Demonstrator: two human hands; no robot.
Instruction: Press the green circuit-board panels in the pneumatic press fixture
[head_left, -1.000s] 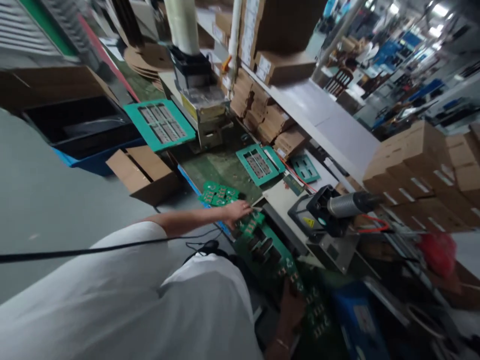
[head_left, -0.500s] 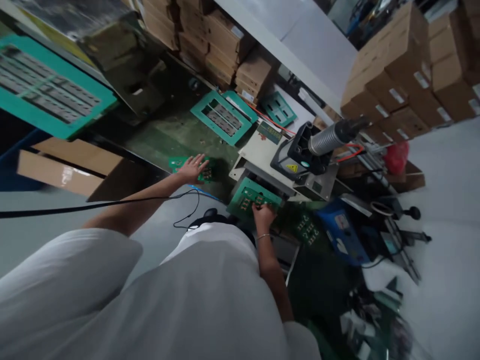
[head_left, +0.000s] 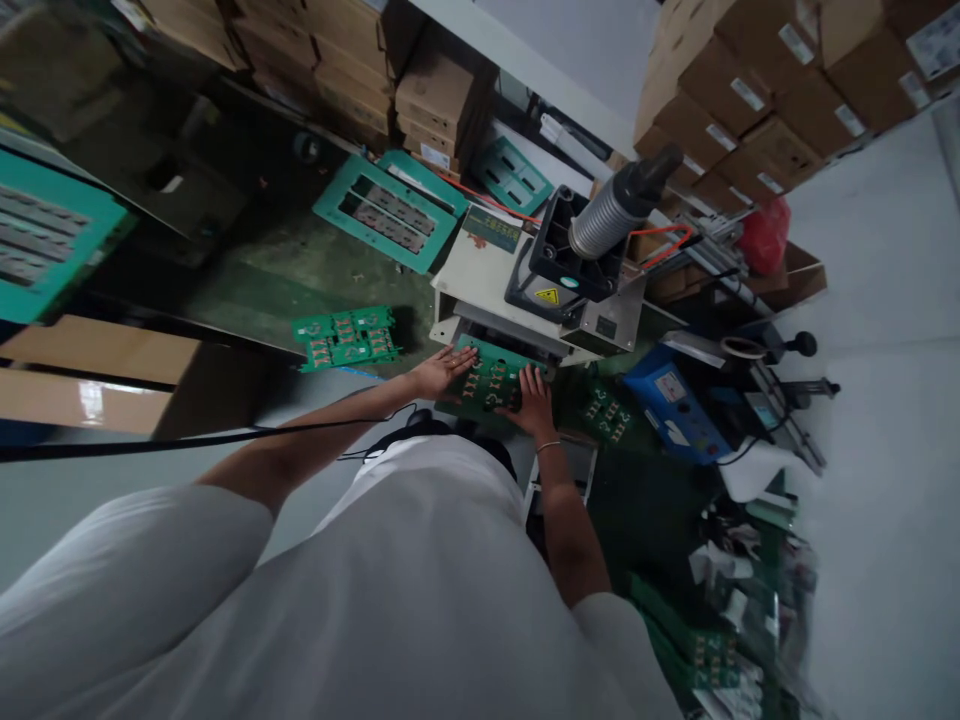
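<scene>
A green circuit board (head_left: 491,382) with copper-coloured patterns lies at the front opening of a bench press (head_left: 480,258). My left hand (head_left: 441,372) rests at its left edge, fingers stretched forward over the surface. On the opposite edge lies my right hand (head_left: 534,402), its fingers spread and thumb out to the side; a thin bracelet circles that wrist. Neither hand is closed round the board. Left of the press, more green circuit boards (head_left: 346,338) sit together near the bench edge. Another patterned board (head_left: 606,414) is to the right of my right hand.
Teal frames (head_left: 390,208) lie behind the boards, near stacked cardboard boxes (head_left: 431,95). A blue control box (head_left: 675,405) stands right of the press. A black cable (head_left: 187,437) crosses in front of my left arm. An open carton (head_left: 97,390) is at the left.
My left hand has left the boards on the left and come to the board at the press. My right hand has shifted to that board's right edge, fingers now spread. The view has shifted.
</scene>
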